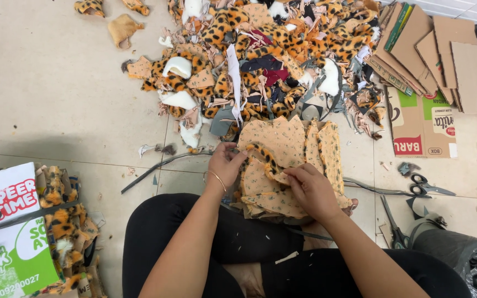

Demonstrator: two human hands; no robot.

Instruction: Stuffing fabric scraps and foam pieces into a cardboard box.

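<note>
Seated on a tiled floor (pixel 56 94), you work a stack of cut fabric pieces (pixel 288 160) resting in front of your crossed legs, tan backing side up. Your left hand (pixel 224 164), a thin bangle (pixel 216 177) at the wrist, pinches the leopard-print fur strip (pixel 263 157) at the stack's 9 o'clock edge, fingers closed on it. Your right hand (pixel 311 190), at the stack's 5 o'clock, is curled shut on the other end of the same strip and presses down on the pieces beneath.

At 12 o'clock from the stack spreads a large heap of fabric scraps (pixel 260 55): leopard fur, white foam, dark offcuts. At 2 o'clock lie flattened cardboard sheets (pixel 443 60), with a printed flattened box (pixel 420 124) just below them. At 3 o'clock, a pair of black-handled scissors (pixel 423 185) lies on the floor; a second pair of scissors (pixel 396 229) sits at 4 o'clock, near your right knee. At 8 o'clock stands a printed cardboard carton (pixel 9 232) with more leopard pieces (pixel 64 221) beside it. A dark strap (pixel 161 165) trails across the tiles at 9 o'clock.
</note>
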